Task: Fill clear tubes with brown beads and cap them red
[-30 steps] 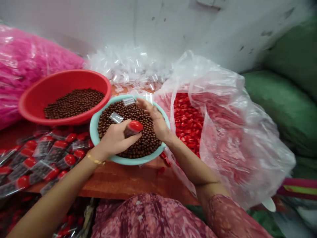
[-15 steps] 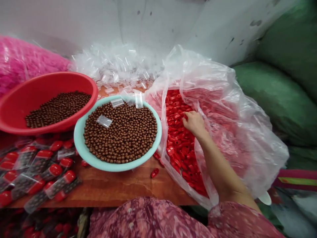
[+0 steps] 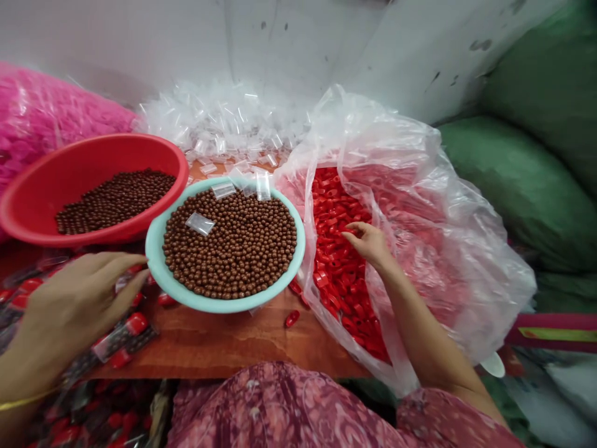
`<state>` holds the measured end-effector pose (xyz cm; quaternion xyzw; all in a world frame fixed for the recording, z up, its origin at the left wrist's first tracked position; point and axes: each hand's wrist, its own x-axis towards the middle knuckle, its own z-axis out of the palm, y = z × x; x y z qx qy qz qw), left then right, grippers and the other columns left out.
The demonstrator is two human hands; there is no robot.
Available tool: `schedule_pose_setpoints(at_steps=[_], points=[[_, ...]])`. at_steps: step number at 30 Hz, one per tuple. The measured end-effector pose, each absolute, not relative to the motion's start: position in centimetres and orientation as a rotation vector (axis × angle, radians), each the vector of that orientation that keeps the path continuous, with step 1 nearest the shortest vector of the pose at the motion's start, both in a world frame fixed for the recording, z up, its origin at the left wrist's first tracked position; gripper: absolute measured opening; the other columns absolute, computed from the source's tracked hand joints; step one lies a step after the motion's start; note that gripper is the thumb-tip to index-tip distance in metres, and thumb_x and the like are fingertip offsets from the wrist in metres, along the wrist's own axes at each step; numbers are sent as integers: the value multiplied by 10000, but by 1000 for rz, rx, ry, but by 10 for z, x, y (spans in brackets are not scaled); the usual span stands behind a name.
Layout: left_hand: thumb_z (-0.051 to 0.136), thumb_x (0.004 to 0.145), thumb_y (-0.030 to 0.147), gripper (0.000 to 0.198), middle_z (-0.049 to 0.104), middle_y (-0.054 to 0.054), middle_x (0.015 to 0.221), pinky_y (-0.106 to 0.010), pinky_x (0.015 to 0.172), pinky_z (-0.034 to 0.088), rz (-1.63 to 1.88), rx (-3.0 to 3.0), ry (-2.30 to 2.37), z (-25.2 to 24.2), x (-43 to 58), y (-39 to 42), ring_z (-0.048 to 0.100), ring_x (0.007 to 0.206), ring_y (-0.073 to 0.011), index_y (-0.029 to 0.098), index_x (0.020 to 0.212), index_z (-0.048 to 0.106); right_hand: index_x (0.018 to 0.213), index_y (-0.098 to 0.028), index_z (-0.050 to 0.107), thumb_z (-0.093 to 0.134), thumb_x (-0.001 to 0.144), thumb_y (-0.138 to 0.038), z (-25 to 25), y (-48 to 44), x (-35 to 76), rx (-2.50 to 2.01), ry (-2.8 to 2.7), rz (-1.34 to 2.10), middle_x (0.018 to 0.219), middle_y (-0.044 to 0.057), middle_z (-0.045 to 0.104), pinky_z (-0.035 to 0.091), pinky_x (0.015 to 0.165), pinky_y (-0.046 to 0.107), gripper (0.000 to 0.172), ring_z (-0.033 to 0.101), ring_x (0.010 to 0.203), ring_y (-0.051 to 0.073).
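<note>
My right hand (image 3: 370, 244) is over a mass of small red plastic caps (image 3: 342, 280) inside an open clear plastic bag (image 3: 433, 249). Its thumb and forefinger are apart, and nothing shows between them except the red caps behind. On the left, my left hand (image 3: 79, 308) reaches above a pile of clear packets with red tops (image 3: 125, 336). Its fingers stretch toward the rim of a light blue basin (image 3: 224, 306), with the thumb spread below. Brown beads (image 3: 233, 249) fill that basin, and a small clear piece (image 3: 200, 224) lies on them.
A red basin (image 3: 28, 221) with more brown beads stands at the left. Behind are a pink bagful (image 3: 60, 112) and a heap of clear plastic pieces (image 3: 224, 124). One loose red cap (image 3: 291, 318) lies on the wooden table (image 3: 261, 348). Green sacks (image 3: 517, 186) sit at the right.
My left hand has come into view from the left, over the packets. My right hand has stayed over the red caps, its thumb and forefinger now further apart.
</note>
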<state>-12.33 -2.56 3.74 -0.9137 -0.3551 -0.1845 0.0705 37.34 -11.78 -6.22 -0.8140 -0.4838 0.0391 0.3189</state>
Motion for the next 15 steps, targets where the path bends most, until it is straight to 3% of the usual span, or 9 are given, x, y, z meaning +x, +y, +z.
schedule_pose_setpoints(at_steps=[4,10,15], points=[[345,928,311,339,669,-96,888,-319,712,451,-413,-2692,-851,35,-78,-3,605,794,-220,140,941,637,833,-159,644,543,720,-422,-67,-138,363,-2064,-1263,118,702,48,643,467,573,292,304,555,595,153],[375,908,253,282,651,-88,870,-312,708,445,-11,-2769,-984,22,-63,19,602,817,-220,145,902,636,777,-190,617,486,728,-338,-66,-166,345,-2030,-1453,-83,820,94,635,475,768,375,204,590,797,212],[363,888,167,268,635,-90,840,-295,646,419,48,-2708,-1122,22,-54,28,595,796,-208,127,921,626,753,-195,568,484,670,-323,-81,-174,344,-2259,-1416,-25,646,56,593,445,587,335,174,545,585,196]])
